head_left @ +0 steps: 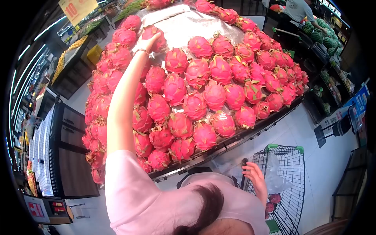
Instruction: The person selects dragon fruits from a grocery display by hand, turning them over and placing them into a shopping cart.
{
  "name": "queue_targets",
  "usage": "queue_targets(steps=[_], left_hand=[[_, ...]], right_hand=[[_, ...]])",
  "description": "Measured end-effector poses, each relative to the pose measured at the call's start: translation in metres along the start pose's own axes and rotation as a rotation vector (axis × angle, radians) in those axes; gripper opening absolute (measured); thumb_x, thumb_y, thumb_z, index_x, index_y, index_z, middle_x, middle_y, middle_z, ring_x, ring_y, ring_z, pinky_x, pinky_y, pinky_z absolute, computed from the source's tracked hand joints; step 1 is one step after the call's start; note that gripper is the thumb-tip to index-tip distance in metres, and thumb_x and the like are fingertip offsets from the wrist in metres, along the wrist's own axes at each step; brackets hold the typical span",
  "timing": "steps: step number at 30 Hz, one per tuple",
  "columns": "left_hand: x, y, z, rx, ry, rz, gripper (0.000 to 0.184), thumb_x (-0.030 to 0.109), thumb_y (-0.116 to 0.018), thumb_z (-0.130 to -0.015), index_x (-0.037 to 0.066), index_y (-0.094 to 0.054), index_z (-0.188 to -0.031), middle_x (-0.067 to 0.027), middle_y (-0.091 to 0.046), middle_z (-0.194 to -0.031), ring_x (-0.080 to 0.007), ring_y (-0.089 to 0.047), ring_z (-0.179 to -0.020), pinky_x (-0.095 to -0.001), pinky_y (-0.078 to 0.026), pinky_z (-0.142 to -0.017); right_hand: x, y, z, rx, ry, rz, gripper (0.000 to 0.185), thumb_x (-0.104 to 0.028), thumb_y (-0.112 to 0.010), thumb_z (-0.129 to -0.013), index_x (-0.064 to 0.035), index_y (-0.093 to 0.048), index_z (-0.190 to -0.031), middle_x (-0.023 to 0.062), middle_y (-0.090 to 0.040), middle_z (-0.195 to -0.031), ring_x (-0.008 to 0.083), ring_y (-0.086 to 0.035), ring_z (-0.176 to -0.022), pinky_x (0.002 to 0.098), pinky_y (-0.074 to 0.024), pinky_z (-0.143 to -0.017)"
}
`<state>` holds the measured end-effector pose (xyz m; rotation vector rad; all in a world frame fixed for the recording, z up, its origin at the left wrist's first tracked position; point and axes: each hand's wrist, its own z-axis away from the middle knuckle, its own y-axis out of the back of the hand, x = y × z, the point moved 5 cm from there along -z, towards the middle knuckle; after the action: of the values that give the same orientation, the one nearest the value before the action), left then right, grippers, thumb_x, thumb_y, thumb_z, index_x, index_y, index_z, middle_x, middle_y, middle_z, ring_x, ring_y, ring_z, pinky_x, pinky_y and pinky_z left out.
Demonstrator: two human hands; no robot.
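Observation:
My left hand reaches to the upper left of a large heap of dragon fruit, its fingers closed around one dragon fruit. A bracelet circles that wrist. Beside it, a pale plastic-like sheet covers the top middle of the heap. Near the lower right, my right hand hangs beside a shopping cart, fingers apart and slightly curled. A small dark object is by its fingertips; whether they touch it is unclear. Inside the cart lie a clear plastic bag and a few dragon fruit.
The display's dark front edge runs between the fruit and my body. At the upper right a person stands by stacked watermelons. Dark cabinets stand at left. A price sign hangs at the upper left.

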<state>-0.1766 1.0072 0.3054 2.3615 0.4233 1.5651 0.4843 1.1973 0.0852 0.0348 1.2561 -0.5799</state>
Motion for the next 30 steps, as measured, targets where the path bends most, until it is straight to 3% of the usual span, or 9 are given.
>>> queue_targets(steps=[1,5,8,9,12,13,17,20,30], left_hand=[[0.017,0.002,0.019,-0.022,-0.003,-0.104,0.090,0.054,-0.080,-0.053,-0.001,-0.054,-0.119,-0.0143,-0.059,-0.114,-0.0221,-0.057,-0.104,-0.0314,-0.046,-0.088],[-0.003,-0.019,0.012,-0.050,0.043,-0.379,0.098,0.059,-0.079,-0.049,-0.006,-0.052,-0.119,-0.0177,-0.056,-0.119,-0.0251,-0.054,-0.111,-0.0321,-0.043,-0.092],[-0.016,-0.031,0.002,-0.145,0.100,-0.303,0.131,0.060,-0.081,-0.042,-0.012,-0.022,-0.132,-0.0261,-0.042,-0.131,-0.0311,-0.043,-0.122,-0.0350,-0.035,-0.102],[-0.034,-0.036,-0.018,-0.145,0.084,-0.349,0.128,0.060,-0.081,-0.044,-0.013,-0.022,-0.132,-0.0262,-0.043,-0.130,-0.0315,-0.044,-0.121,-0.0348,-0.036,-0.101],[0.034,-0.025,0.025,-0.490,-0.050,-0.264,0.126,0.058,-0.081,-0.046,-0.012,-0.022,-0.132,-0.0259,-0.044,-0.128,-0.0318,-0.047,-0.118,-0.0346,-0.039,-0.097],[0.020,-0.019,0.013,-0.117,-0.111,-0.478,0.105,0.055,-0.080,-0.051,-0.010,-0.042,-0.124,-0.0222,-0.054,-0.117,-0.0264,-0.055,-0.108,-0.0330,-0.044,-0.091],[0.004,-0.014,0.002,-0.245,-0.226,-0.411,0.099,0.054,-0.079,-0.054,-0.008,-0.043,-0.122,-0.0227,-0.055,-0.116,-0.0298,-0.053,-0.110,-0.0344,-0.041,-0.094],[0.012,-0.014,0.011,-0.401,-0.211,-0.602,0.099,0.054,-0.078,-0.055,-0.007,-0.041,-0.123,-0.0231,-0.055,-0.116,-0.0298,-0.052,-0.112,-0.0345,-0.040,-0.095],[0.014,-0.011,0.025,-0.438,-0.079,-0.648,0.107,0.062,-0.074,-0.054,-0.007,-0.035,-0.127,-0.0257,-0.053,-0.119,-0.0323,-0.054,-0.110,-0.0363,-0.043,-0.092]], right_hand=[[0.001,-0.001,0.000,0.004,0.002,-0.005,0.043,-0.028,-0.048,-0.092,-0.0033,-0.041,-0.127,0.0135,-0.056,-0.116,0.0194,-0.057,-0.099,0.0288,-0.0431,-0.085],[0.001,-0.007,-0.001,0.012,0.000,-0.014,0.043,-0.027,-0.048,-0.093,-0.0030,-0.041,-0.127,0.0130,-0.057,-0.114,0.0193,-0.057,-0.098,0.0285,-0.0430,-0.085],[-0.001,-0.006,-0.003,0.028,-0.013,0.008,0.042,-0.026,-0.048,-0.092,-0.0030,-0.042,-0.126,0.0124,-0.057,-0.114,0.0187,-0.057,-0.098,0.0284,-0.0428,-0.085],[-0.001,-0.006,-0.004,0.033,-0.011,0.008,0.041,-0.026,-0.048,-0.092,-0.0032,-0.042,-0.126,0.0123,-0.057,-0.114,0.0185,-0.057,-0.098,0.0283,-0.0428,-0.085],[0.002,-0.003,-0.004,0.041,-0.006,0.025,0.041,-0.026,-0.048,-0.092,-0.0037,-0.043,-0.126,0.0120,-0.057,-0.115,0.0179,-0.057,-0.098,0.0282,-0.0426,-0.084],[0.002,-0.002,-0.004,0.040,-0.007,0.042,0.040,-0.026,-0.049,-0.092,-0.0040,-0.043,-0.126,0.0119,-0.057,-0.115,0.0178,-0.057,-0.098,0.0282,-0.0425,-0.084],[0.003,0.001,-0.002,0.040,-0.024,0.076,0.040,-0.026,-0.049,-0.092,-0.0046,-0.043,-0.126,0.0110,-0.057,-0.115,0.0174,-0.057,-0.097,0.0286,-0.0421,-0.085],[0.006,0.003,-0.006,0.031,-0.035,0.095,0.040,-0.026,-0.049,-0.092,-0.0048,-0.044,-0.125,0.0098,-0.057,-0.115,0.0170,-0.057,-0.098,0.0291,-0.0417,-0.085],[0.012,-0.007,-0.024,-0.023,-0.089,0.165,0.037,-0.023,-0.050,-0.092,-0.0067,-0.045,-0.125,0.0091,-0.058,-0.114,0.0167,-0.056,-0.098,0.0295,-0.0412,-0.086]])
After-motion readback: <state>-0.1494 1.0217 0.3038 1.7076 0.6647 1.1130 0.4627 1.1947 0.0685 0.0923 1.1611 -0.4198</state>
